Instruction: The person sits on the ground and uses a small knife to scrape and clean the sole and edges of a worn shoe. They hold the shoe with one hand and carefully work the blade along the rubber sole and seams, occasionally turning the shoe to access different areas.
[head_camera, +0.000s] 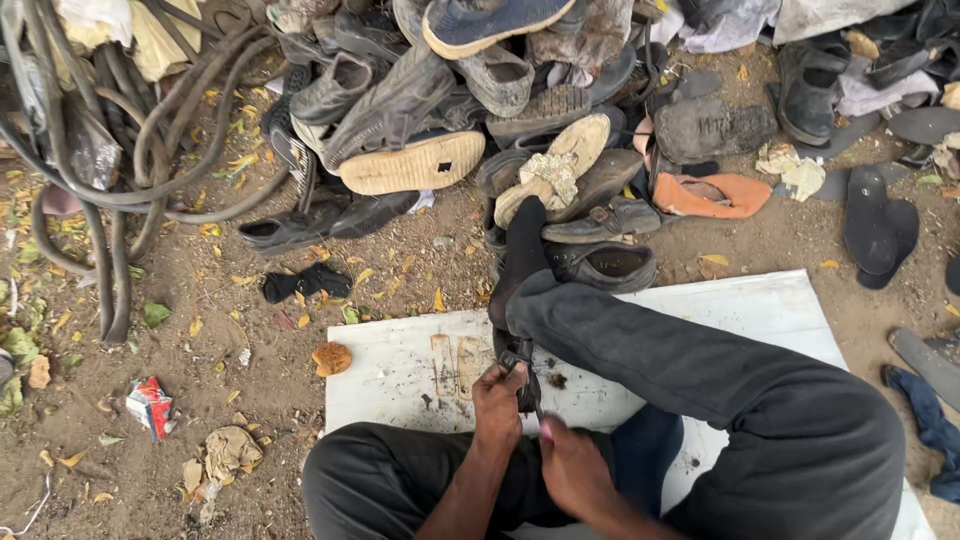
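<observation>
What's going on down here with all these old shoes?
A person sits on the ground with legs over a white board, working on a small dark strap-like piece, probably part of a shoe. The left hand grips its upper end, while the right hand is blurred just below it. Ahead lies a big pile of worn shoes, with dark rubber hoses to the left and dry leaves on the dirt.

Soft, even daylight falls with no hard shadows or glare. The right hand (575, 465) is motion-blurred; straight lines bend at the edges.
</observation>
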